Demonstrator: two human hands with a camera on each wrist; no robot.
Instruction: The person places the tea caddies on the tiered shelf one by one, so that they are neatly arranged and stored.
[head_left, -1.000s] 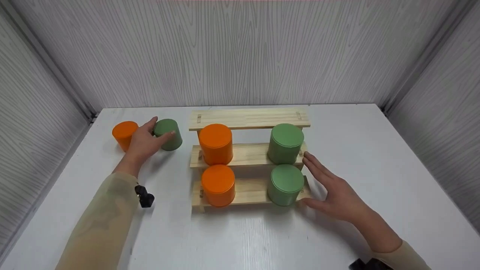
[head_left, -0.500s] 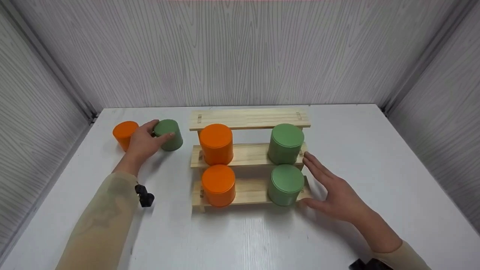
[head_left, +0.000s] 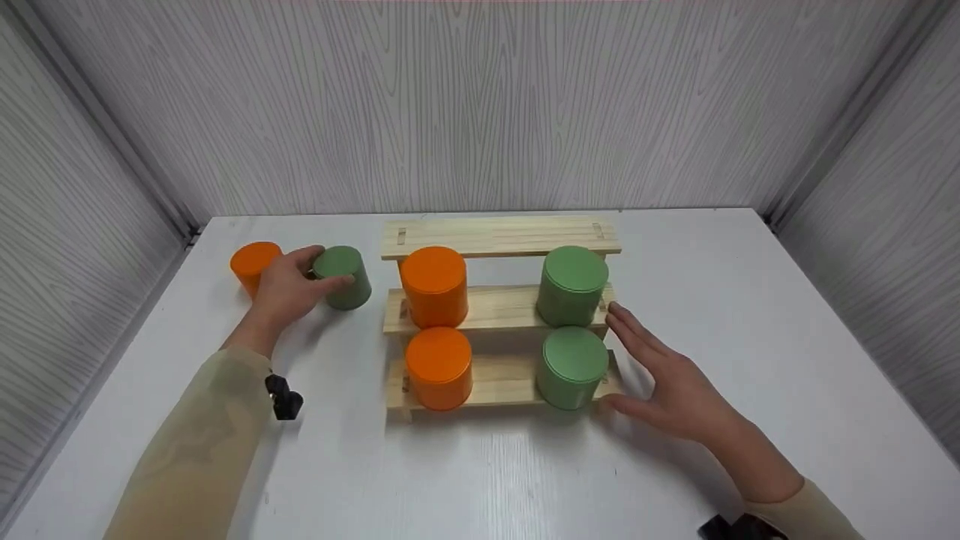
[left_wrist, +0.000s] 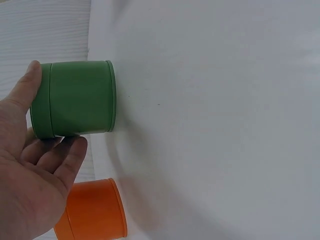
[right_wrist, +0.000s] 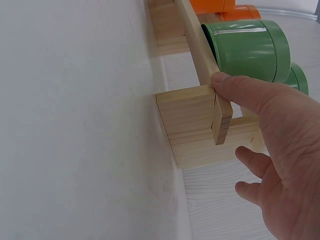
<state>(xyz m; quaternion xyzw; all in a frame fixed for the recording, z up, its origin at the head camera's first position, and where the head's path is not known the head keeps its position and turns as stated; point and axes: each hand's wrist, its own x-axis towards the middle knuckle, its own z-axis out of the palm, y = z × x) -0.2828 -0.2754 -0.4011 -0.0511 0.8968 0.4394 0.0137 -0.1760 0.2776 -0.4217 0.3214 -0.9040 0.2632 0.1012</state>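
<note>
My left hand (head_left: 285, 291) grips a green canister (head_left: 349, 291) at the back left, thumb on one side and fingers on the other. In the left wrist view this upright canister (left_wrist: 82, 97) is held around its lid end. Just left of that hand stands an orange canister (head_left: 255, 259), partly hidden by it. My right hand (head_left: 675, 394) is at the right end of a three-step wooden rack (head_left: 502, 379). Its thumb rests on the lowest step's front edge, and its fingers extend along the rack's side, near a green canister (right_wrist: 245, 50).
Two orange canisters (head_left: 439, 367) stand at the left of the lower and middle steps. Two green canisters (head_left: 572, 367) stand at the right. The top step (head_left: 499, 236) is bare wood. White table (head_left: 465, 480) surrounds the rack; grey wood-grain panels (head_left: 480, 105) enclose it.
The left hand and its green canister have shifted slightly toward me and to the right, while the whole view drifts a little. The right hand stays at the rack.
</note>
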